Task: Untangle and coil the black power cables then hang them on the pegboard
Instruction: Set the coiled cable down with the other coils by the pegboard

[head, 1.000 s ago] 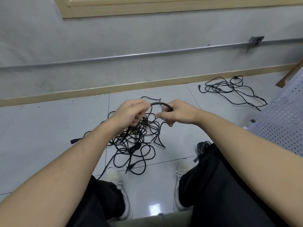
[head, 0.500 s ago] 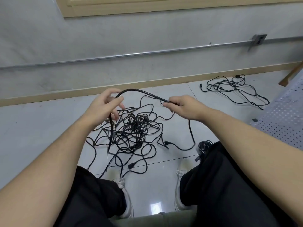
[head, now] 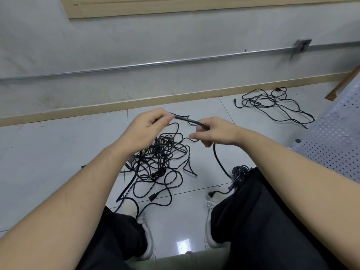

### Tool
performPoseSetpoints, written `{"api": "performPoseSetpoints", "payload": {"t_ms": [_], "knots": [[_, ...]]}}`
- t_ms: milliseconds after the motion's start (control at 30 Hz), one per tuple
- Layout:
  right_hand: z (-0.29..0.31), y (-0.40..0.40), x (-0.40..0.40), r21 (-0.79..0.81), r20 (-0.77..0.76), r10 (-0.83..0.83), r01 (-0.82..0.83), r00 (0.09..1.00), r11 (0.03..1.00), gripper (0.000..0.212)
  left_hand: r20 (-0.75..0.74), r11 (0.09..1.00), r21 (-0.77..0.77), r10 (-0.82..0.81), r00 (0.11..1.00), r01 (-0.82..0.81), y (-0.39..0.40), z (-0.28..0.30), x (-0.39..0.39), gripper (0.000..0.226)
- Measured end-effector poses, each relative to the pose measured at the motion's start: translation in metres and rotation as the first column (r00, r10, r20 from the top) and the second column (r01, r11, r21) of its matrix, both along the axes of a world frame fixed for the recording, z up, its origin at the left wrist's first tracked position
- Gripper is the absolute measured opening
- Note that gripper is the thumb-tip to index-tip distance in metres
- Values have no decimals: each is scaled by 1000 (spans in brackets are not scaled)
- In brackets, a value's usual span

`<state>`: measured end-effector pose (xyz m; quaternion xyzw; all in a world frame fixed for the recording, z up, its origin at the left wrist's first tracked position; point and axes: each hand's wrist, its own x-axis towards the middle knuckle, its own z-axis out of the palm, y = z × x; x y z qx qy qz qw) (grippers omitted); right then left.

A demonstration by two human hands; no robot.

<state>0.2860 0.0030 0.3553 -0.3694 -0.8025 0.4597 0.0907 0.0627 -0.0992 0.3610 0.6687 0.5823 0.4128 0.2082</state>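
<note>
Fingers of the left hand (head: 144, 131) pinch one end of a short taut run of cable (head: 188, 120) at centre frame, while the right hand (head: 214, 132) curls round its other end, forefinger stretched out toward the left. From the right hand the same cable drops toward the lower right and ends near a small coil (head: 240, 172) lying beside the person's right knee. Below the hands, the main tangle (head: 159, 160) sprawls on the tiled floor (head: 48, 152), with a plug (head: 153, 196) lying at its lower edge. A second loose bundle (head: 272, 103) lies well apart in the upper right, near the skirting. The pegboard (head: 335, 137) shows at the right edge, with nothing seen hanging on it.

The step in hand looks like untangling: one strand is being drawn free of the heap. Coiling and hanging appear undone for this cable. Next, the hands probably need to feed the strand along and lift it clear of the knotted loops, without tightening them.
</note>
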Motion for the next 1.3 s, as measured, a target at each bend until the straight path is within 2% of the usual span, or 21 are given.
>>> {"api": "performPoseSetpoints", "payload": {"t_ms": [100, 167, 233, 300, 367, 433, 500, 600, 700, 733, 767, 800, 867, 933, 1000, 1067, 1133, 1233, 1300], "knots": [[-7, 4, 11, -164, 182, 107, -77, 977, 983, 30, 239, 987, 90, 106, 965, -131, -4, 8, -9, 24], [-14, 6, 16, -279, 200, 130, -71, 971, 958, 29, 300, 981, 80, 145, 943, -176, -7, 11, -24, 30], [-16, 8, 15, -377, 114, 42, 4, 993, 926, 31, 198, 991, -9, 129, 972, -130, -10, 9, -43, 31], [-13, 8, 10, -327, 76, -81, 101, 994, 940, 30, 63, 981, -186, 62, 996, -49, -13, 3, -57, 28], [-10, 6, 3, -218, 36, -147, 151, 988, 964, 23, 45, 934, -357, -14, 999, 29, -17, -1, -60, 34], [-7, -1, -8, -194, -29, -153, 144, 988, 970, 15, 85, 889, -450, -54, 995, 87, -17, -3, -45, 44], [-6, -9, -20, -151, -46, -132, 124, 990, 981, 12, 106, 871, -477, -75, 992, 117, -15, -5, -19, 47], [-5, -19, -33, -76, -77, -111, 105, 991, 991, 10, 65, 890, -438, -111, 992, 128, -8, -7, 10, 36], [-5, -16, -33, -114, -148, -140, 124, 979, 986, 16, -108, 948, -317, -39, 993, 3, 0, -6, 11, 22], [-5, -13, -31, -139, -157, -136, 115, 978, 984, 19, -116, 961, -274, 11, 993, -43, 2, -5, 7, 22], [-6, -11, -28, -160, -148, -116, 92, 982, 983, 22, -42, 967, -246, 62, 997, -70, 2, -5, 2, 23], [-7, -8, -25, -173, -117, -89, 68, 989, 983, 26, 97, 970, -227, 110, 989, -86, 1, -3, -2, 25], [-9, -4, -16, -166, 5, -15, 16, 1000, 986, 29, 314, 971, -181, 206, 927, -154, 0, 2, -14, 28], [-11, 1, -7, -127, 115, 26, -11, 993, 992, 28, 424, 956, -169, 292, 857, -242, -2, 8, -24, 31], [-14, 7, -1, -166, 59, -17, 26, 998, 986, 29, 459, 929, -183, 369, 808, -321, -4, 11, -34, 32], [-14, 12, 1, -251, -98, -132, 104, 986, 962, 31, 359, 906, -212, 422, 833, -367, -7, 10, -44, 26], [-13, 15, 2, -269, -202, -217, 160, 955, 950, 33, 227, 899, -267, 408, 884, -346, -10, 6, -50, 12], [-8, 9, -1, -274, -241, -192, 123, 951, 954, 33, 95, 914, -324, 287, 953, -243, -12, -1, -47, 25], [-3, 2, -6, -272, -244, -163, 94, 956, 958, 30, -45, 922, -350, 157, 987, -163, -10, -6, -35, 32]]}}
